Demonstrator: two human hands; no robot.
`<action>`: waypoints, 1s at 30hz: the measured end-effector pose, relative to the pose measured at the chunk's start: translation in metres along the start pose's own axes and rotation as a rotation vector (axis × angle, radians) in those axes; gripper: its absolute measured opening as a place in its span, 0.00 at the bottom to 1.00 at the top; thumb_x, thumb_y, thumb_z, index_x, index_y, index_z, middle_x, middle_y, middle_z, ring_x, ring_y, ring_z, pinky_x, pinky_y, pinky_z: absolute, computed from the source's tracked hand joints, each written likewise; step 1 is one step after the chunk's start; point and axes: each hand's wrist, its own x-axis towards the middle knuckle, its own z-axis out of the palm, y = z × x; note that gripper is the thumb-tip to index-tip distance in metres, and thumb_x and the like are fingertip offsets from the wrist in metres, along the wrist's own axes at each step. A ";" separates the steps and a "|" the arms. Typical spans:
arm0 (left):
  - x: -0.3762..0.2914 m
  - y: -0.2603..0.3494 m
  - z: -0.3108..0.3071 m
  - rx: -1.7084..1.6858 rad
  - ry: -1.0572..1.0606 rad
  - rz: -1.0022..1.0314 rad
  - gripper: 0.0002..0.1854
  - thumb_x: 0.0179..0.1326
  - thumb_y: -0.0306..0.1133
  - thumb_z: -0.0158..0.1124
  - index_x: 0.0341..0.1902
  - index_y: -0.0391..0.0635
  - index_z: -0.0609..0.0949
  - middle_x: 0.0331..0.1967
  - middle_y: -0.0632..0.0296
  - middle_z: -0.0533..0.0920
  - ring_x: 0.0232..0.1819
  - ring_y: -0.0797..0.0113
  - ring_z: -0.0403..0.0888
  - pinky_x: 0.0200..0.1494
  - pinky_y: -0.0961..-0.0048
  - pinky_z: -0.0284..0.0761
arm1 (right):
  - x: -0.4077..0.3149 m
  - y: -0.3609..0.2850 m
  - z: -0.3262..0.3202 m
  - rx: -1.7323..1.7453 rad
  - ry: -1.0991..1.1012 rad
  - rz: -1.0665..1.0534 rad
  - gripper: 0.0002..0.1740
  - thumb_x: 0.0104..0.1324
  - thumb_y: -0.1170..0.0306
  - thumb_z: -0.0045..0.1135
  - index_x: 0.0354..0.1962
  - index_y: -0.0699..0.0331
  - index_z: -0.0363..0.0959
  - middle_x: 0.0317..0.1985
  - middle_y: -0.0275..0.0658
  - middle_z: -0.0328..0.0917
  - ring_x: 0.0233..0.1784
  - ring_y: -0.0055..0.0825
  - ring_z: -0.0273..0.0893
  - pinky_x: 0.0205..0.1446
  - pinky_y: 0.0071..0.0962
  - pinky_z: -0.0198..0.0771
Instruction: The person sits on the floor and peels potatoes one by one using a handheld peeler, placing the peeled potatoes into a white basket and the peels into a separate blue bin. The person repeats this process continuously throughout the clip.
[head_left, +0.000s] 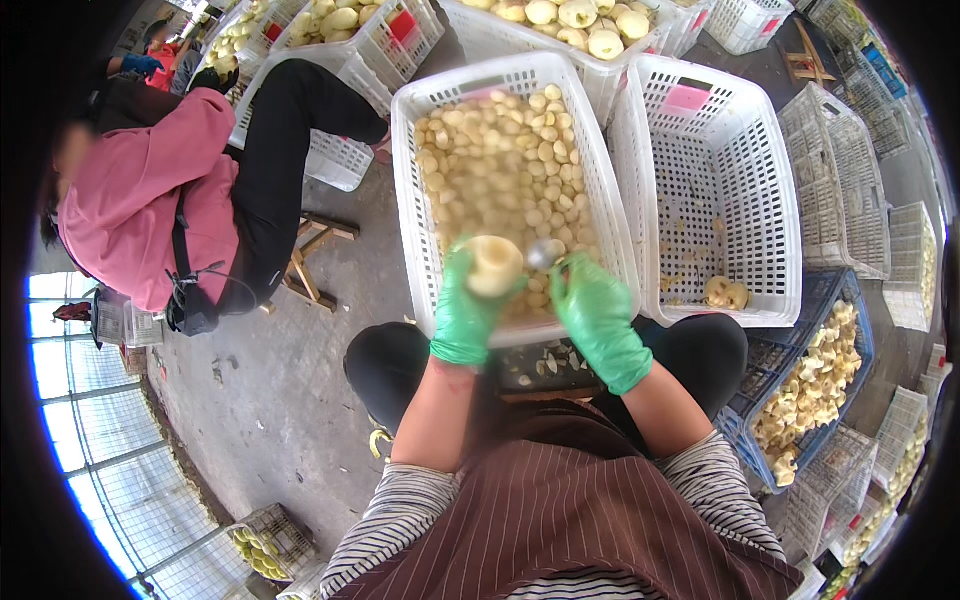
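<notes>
My left hand (460, 315), in a thin green glove, holds a pale, peeled fruit (493, 266) with a hollow in its upper face. Between the fingers of my right hand (600, 319), also gloved in green, is a round metal scoop (541, 256), blurred; a pale piece shows beside its bowl. Both hands are over the near end of a white plastic crate (406, 157). Many small rounded fruit pieces (553, 150) lie in cloudy liquid inside it. The fruit's underside is hidden by my left hand.
Right of this crate stands another white crate (787, 225) holding a few fruit remains (726, 292). A blue crate (750, 401) contains hollowed fruit (814, 382). Whole peeled fruits (577, 34) fill a crate ahead. At left, a co-worker (142, 210) sits near a wooden stool (304, 277).
</notes>
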 end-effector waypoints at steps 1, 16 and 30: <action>-0.001 -0.001 -0.001 -0.013 -0.004 -0.018 0.22 0.64 0.47 0.61 0.59 0.54 0.74 0.55 0.59 0.75 0.56 0.53 0.76 0.52 0.46 0.78 | -0.008 -0.002 0.003 0.093 0.025 -0.163 0.09 0.62 0.66 0.61 0.36 0.59 0.74 0.27 0.36 0.79 0.28 0.33 0.80 0.31 0.32 0.75; -0.014 0.059 0.022 0.740 -0.436 -0.106 0.39 0.47 0.39 0.76 0.64 0.44 0.72 0.56 0.58 0.76 0.58 0.62 0.75 0.61 0.68 0.73 | -0.020 -0.006 -0.010 0.829 -0.769 0.157 0.19 0.66 0.59 0.57 0.42 0.68 0.73 0.17 0.34 0.74 0.15 0.27 0.73 0.23 0.25 0.70; -0.013 -0.012 0.007 0.034 -0.001 0.226 0.27 0.68 0.45 0.59 0.66 0.50 0.69 0.61 0.55 0.73 0.60 0.54 0.74 0.56 0.47 0.77 | -0.005 0.000 -0.012 1.200 -0.648 0.593 0.10 0.69 0.64 0.53 0.38 0.62 0.71 0.17 0.27 0.67 0.13 0.26 0.68 0.17 0.30 0.67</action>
